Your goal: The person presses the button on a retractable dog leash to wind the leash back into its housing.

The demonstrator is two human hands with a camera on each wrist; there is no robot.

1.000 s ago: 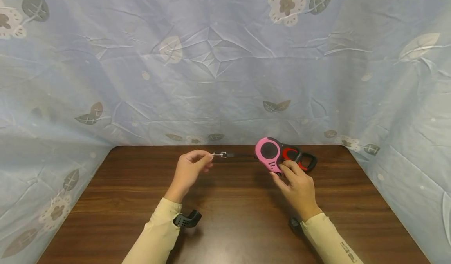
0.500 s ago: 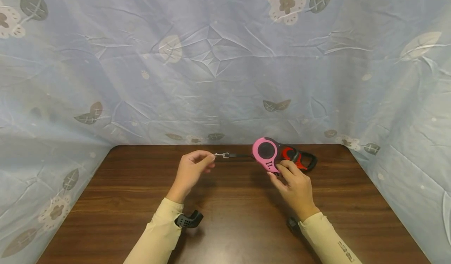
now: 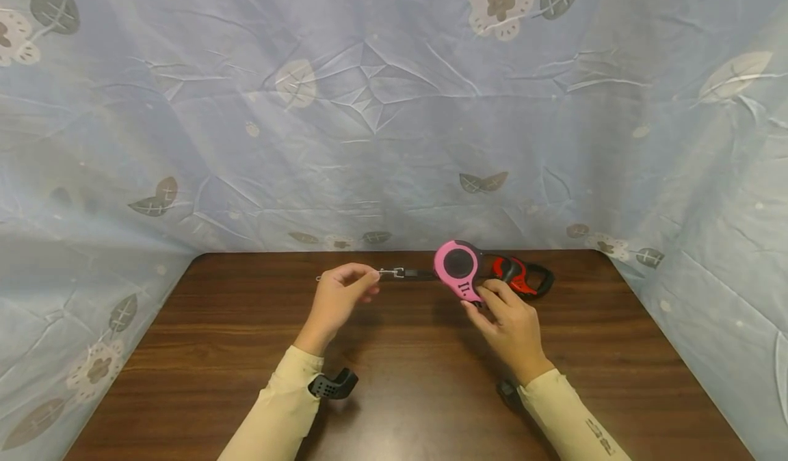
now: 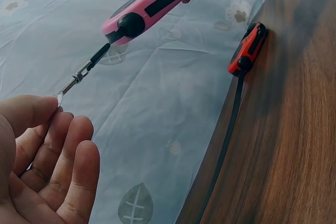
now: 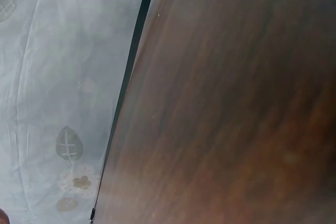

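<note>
Left to right along the far side of the desk (image 3: 394, 392): can first make out a small metal end (image 3: 319, 278), just beyond the left hand (image 3: 338, 297). Pinches the tip of a metal clip (image 3: 391, 272) between thumb and index finger of that hand, with the other fingers loosely bent. Right of the fingertips, can follow the clip into a short black strap (image 3: 418, 274), running to the pink leash (image 3: 457, 269). Grips the near end of the pink leash in the right hand (image 3: 509, 321), with the round casing to the far left of the fingers and off the desk. Farther right, just beyond the right hand and apart from it, can see the red leash (image 3: 520, 276) lying on the desk, with its long strap (image 5: 128, 72) along the far edge, probably ending at the small metal end. Seems to be at the step of holding the pink leash out by its clip, above the laid-out red one. For the next move, probably calls for a firm hold at both ends, to avoid letting the clip slip loose.
</note>
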